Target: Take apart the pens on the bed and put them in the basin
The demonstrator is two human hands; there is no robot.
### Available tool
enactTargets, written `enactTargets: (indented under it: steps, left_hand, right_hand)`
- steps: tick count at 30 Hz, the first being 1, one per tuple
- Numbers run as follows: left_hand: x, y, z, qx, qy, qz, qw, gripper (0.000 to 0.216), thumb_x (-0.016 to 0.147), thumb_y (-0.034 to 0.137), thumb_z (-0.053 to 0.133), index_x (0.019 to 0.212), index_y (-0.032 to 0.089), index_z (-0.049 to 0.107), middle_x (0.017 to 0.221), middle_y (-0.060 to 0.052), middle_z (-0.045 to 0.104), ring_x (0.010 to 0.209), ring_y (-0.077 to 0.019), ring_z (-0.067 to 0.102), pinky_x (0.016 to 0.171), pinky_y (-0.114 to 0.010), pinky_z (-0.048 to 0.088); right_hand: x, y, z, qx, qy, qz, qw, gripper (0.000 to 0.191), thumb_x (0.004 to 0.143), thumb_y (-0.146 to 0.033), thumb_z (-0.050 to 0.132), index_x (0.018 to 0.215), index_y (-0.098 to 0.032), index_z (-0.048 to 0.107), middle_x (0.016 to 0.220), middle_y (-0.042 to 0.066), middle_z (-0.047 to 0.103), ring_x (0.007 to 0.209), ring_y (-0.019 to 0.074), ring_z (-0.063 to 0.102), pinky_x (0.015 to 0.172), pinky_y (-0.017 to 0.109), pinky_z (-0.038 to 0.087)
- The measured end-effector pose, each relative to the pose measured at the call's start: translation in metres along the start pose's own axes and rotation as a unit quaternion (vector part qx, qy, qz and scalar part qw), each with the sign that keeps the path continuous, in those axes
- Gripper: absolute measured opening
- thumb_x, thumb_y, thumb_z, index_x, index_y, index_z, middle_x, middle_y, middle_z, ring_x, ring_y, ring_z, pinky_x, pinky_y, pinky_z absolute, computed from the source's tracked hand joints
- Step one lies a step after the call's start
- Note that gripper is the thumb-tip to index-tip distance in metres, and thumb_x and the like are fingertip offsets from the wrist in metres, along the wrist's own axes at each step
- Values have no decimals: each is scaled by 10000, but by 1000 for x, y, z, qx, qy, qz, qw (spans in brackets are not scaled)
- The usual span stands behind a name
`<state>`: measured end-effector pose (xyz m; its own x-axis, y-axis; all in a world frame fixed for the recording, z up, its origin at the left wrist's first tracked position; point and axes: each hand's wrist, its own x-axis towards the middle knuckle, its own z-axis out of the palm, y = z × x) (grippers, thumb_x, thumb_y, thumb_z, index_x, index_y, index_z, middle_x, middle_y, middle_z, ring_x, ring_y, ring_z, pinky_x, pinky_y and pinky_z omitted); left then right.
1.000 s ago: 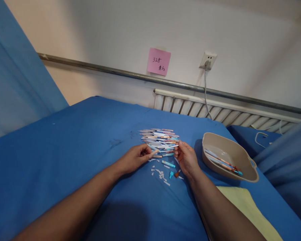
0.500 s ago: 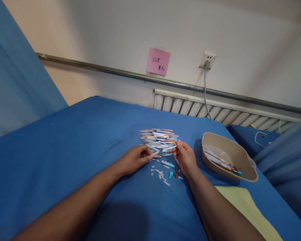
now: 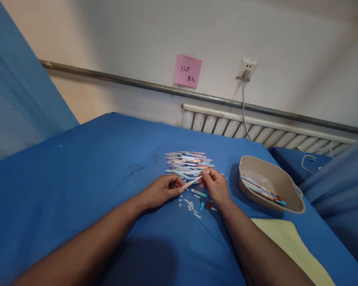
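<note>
My left hand (image 3: 162,190) is closed on a small peach pen part (image 3: 186,185) between thumb and fingertips. Between finger and thumb, my right hand (image 3: 216,186) pinches a thin white pen refill (image 3: 196,180). The refill's lower end meets the peach part; whether it sits inside cannot be made out. Just behind both hands lies a row of pens and white sticks (image 3: 186,160). In front of them are a turquoise pen barrel (image 3: 198,193), small white pieces (image 3: 190,205), a turquoise cap-like piece (image 3: 202,205) and a brown piece (image 3: 209,204).
A beige basin (image 3: 294,200) with several pens (image 3: 264,190) in it stands to the right. A yellow cloth (image 3: 282,230) lies in front of the basin. Blue sheeting (image 3: 86,171) covers the table. Behind are a radiator (image 3: 220,125) and a metal rail (image 3: 131,82).
My right hand has moved left and slightly down, bringing the white refill against the peach pen part. My left hand has barely moved. The view has shifted slightly.
</note>
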<state>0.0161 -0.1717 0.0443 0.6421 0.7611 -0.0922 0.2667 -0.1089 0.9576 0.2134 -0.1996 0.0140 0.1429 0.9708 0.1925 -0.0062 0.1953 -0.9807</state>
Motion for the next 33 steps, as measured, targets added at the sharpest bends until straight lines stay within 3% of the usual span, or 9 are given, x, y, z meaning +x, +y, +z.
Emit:
enactTargets:
  steps: [4,9,20,28,33]
  left_hand:
    - [1,-1,3,-68,-7,-4,998,293,732,412,650,817,133,628,699,16,530,616,-92,422,564,-212,329]
    - [2,-5,6,-115,-7,-33,993,303,720,418,663,814,131,630,631,31,509,543,-77,375,502,-207,267]
    - [1,-7,9,-148,-27,-45,988,253,752,382,646,820,141,611,678,9,543,591,-95,428,546,-214,305]
    - [7,-12,6,-143,-35,-47,988,306,730,419,666,845,140,614,709,-1,573,621,-106,479,593,-230,369]
    - [8,-15,5,-179,-33,-49,982,293,757,402,655,871,134,617,796,-26,611,647,-102,512,637,-239,401]
  right_hand:
    - [-6,3,8,-51,-62,1,997,369,822,-540,491,773,-214,655,590,-15,584,512,125,518,511,239,396]
    - [-10,5,13,-125,-55,-25,990,389,879,-498,413,924,-224,686,566,-16,567,541,133,534,533,238,397]
    - [-11,4,15,-108,-79,-33,990,388,875,-507,420,941,-239,693,566,-16,570,536,137,541,535,242,406]
    - [-7,1,8,-50,-41,-23,998,443,850,-573,418,932,-222,676,639,0,597,537,137,543,532,256,424]
    - [2,-4,-4,-9,62,-40,997,448,862,-564,406,883,-190,650,643,0,580,518,112,508,531,243,411]
